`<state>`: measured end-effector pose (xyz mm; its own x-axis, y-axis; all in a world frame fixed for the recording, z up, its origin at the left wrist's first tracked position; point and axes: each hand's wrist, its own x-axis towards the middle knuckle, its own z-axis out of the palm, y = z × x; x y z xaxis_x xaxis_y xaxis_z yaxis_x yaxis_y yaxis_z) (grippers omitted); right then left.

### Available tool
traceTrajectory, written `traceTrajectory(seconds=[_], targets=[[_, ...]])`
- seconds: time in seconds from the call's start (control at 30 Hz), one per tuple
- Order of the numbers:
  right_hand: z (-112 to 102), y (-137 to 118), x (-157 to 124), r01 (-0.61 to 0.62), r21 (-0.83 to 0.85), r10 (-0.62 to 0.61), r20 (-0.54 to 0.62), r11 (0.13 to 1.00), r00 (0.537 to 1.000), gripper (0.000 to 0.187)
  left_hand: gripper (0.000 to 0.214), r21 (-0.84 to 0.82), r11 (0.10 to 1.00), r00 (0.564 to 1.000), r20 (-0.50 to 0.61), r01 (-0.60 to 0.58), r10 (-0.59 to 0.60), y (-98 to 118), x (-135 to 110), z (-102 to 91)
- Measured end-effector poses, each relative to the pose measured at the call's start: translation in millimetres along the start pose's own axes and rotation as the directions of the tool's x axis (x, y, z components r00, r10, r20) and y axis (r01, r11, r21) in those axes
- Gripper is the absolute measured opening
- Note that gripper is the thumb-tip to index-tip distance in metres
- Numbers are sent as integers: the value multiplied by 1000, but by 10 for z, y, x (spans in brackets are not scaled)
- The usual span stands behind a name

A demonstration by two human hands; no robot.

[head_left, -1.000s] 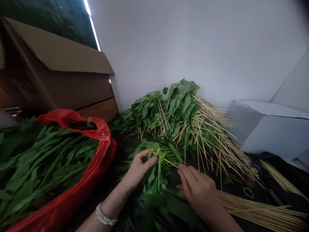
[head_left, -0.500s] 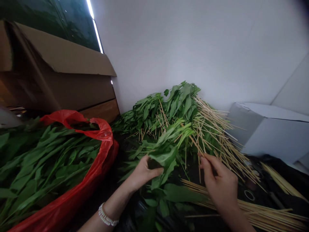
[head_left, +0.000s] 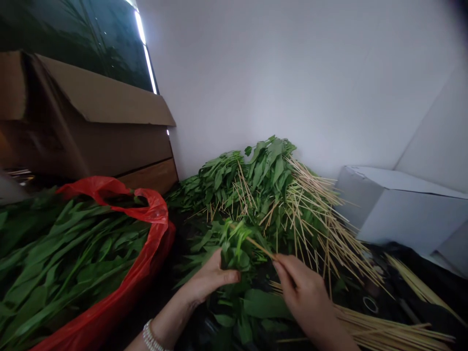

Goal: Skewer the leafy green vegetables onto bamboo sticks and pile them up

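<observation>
- Fingers of the bare right hand: pinched on a thin, straight, tan wooden stick, which slants up and leftward.
- Fingers of the bare left hand, white beaded bracelet at its wrist: curved about hanging leaves, thumb apart; tips partly hidden, so firmness of hold not determinable.
- Bunch in work, a cluster of green leaves with bright green stems: at the stick's far end, between and just beyond the hands. Stems appear bent over the stick; judged partly done, fastening unclear.
- Below the hands: loose, broad, dark green leaves.
- Near right: heap of straight, bare, tan wooden sticks, apparently unused stock.
- Left: glossy red plastic bag, well filled with long green leaves; no sticks seen among them, so judged still unworked.
- Beyond the hands: high mound of green leafy bunches, pale stick ends fanning rightward. Judged the finished share, already large; count not possible.
- Farther out: plain white cardboard box at right, brown cardboard box with raised flaps at left.
- Farthest: smooth pale wall.
</observation>
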<state>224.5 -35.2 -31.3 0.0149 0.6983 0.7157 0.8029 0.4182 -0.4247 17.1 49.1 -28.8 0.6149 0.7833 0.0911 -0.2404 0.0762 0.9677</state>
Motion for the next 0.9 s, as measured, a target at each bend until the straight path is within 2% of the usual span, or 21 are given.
traceTrajectory(seconds=[0.07,0.13,0.23,0.33,0.43,0.53,0.6,0.67,0.77,0.83,0.9], targets=[[34,-68,-19,38,-12,-36,118,999,992,23,58,-73,996,998,-40,52,-55,-20,-6,10],[25,-112,-20,52,-37,-44,195,998,980,24,48,-156,984,986,-128,86,-107,-20,3,26],[-77,-119,-6,63,-71,-45,237,995,971,24,43,-281,955,949,-265,90,-168,16,31,25],[-239,-89,7,67,-55,-51,252,996,966,23,40,-337,940,921,-345,57,-180,65,46,1],[-390,-71,46,85,-30,-76,222,996,972,22,43,-307,951,932,-332,37,-144,78,33,-8],[-511,-57,195,79,-51,-74,93,996,993,21,43,-181,984,967,-251,0,-46,56,15,-2],[-588,-20,393,43,-68,-42,17,997,999,21,45,-105,993,982,-183,-60,40,41,15,-1],[-666,60,676,-44,-76,42,-37,996,998,24,51,-82,992,990,-112,-99,89,30,28,-9],[-773,281,1217,-195,-92,178,-164,977,970,31,61,-90,992,996,-33,-87,84,11,67,-36],[-822,490,1590,-291,-171,258,-194,941,947,34,61,-88,994,997,-8,-71,71,-11,95,-60],[-844,726,1904,-320,-207,276,-213,925,937,35,57,-87,994,998,-11,-66,65,-38,119,-85]])
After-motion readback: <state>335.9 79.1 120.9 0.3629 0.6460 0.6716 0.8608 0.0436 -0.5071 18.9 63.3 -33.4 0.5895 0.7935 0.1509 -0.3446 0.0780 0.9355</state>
